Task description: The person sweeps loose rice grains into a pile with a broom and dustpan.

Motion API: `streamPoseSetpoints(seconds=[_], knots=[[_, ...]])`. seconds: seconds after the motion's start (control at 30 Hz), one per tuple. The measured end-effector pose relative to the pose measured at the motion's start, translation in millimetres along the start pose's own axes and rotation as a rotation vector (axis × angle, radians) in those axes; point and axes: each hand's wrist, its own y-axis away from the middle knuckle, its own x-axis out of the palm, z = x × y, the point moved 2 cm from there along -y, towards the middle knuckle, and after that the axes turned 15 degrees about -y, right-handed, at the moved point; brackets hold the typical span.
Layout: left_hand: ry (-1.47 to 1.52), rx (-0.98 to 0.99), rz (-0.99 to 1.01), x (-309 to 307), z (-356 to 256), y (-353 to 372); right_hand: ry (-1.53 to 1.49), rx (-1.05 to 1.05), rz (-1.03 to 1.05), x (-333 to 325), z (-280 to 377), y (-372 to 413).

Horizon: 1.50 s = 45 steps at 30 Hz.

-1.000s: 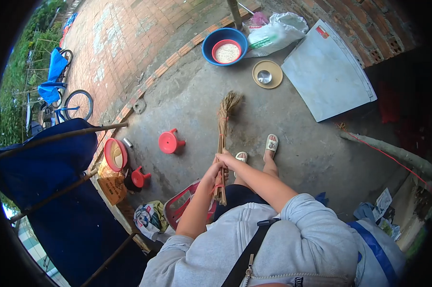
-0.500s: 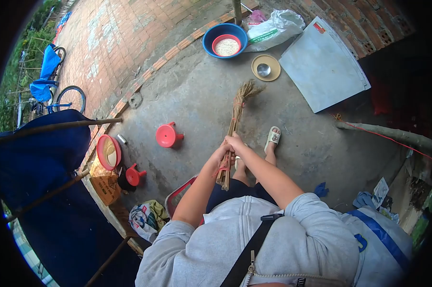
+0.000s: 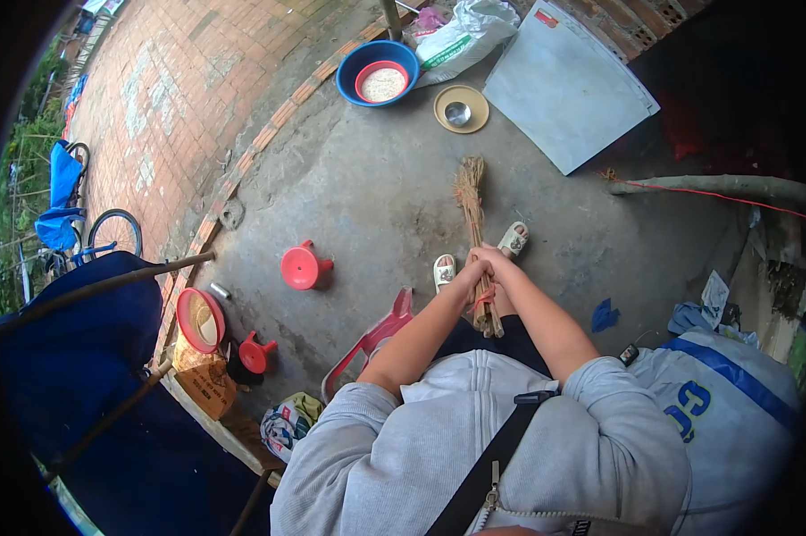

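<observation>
A straw broom with a bundled stalk handle hangs in front of my body, its bristly end pointing away from me over the concrete floor. My left hand and my right hand are both closed around the handle, one against the other. Red ties wrap the stalks just below my hands, and the cut ends point toward my lap. My sandalled feet stand on either side of the broom.
Ahead lie a blue basin holding a red bowl, a tan tray with a metal bowl, and a large grey board. Red stools stand left, a red chair beside me, and a big sack at right.
The view has shifted, and the broom now sits further right, its bristles bunched and pointing straighter ahead. More of the red chair shows. Both hands still grip the handle.
</observation>
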Motion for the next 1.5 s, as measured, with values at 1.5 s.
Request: streamPoseSetpoints(seconds=[1.5], knots=[[-1.052, -0.303, 0.229, 342.5, 162.5, -153.6, -0.787, -0.376, -0.613, -398.9, -74.7, 159.8]])
